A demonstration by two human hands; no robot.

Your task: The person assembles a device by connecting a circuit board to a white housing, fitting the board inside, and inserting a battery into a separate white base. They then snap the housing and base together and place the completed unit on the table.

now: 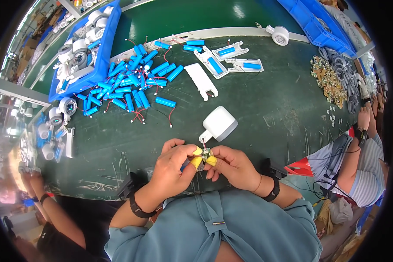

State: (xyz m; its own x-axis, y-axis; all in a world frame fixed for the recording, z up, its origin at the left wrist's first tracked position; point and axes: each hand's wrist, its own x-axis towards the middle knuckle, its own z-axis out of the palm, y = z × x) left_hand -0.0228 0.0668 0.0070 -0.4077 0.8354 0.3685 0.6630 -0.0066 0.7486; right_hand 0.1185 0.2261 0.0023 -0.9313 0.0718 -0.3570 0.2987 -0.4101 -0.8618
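Observation:
Close in front of my body, both hands meet over a small circuit board (206,154). My left hand (174,166) pinches it from one side, with yellow covers on thumb and forefinger. From the other side my right hand (236,168) grips it too, a yellow cover on one fingertip. Thin wires run from the board toward a white, round-cornered fan head (219,122) lying just beyond my fingers. My fingers hide part of the board. Farther off lies a white handle shell (201,81), near several open shell halves (226,70) holding blue batteries.
A heap of blue wired batteries (131,81) spreads left of centre. Behind it stands a blue bin (113,39) of white fan parts. Circuit boards (327,81) and grey rings (346,72) are piled at right, below another blue bin (318,26). Other people's arms (356,148) reach in at both sides.

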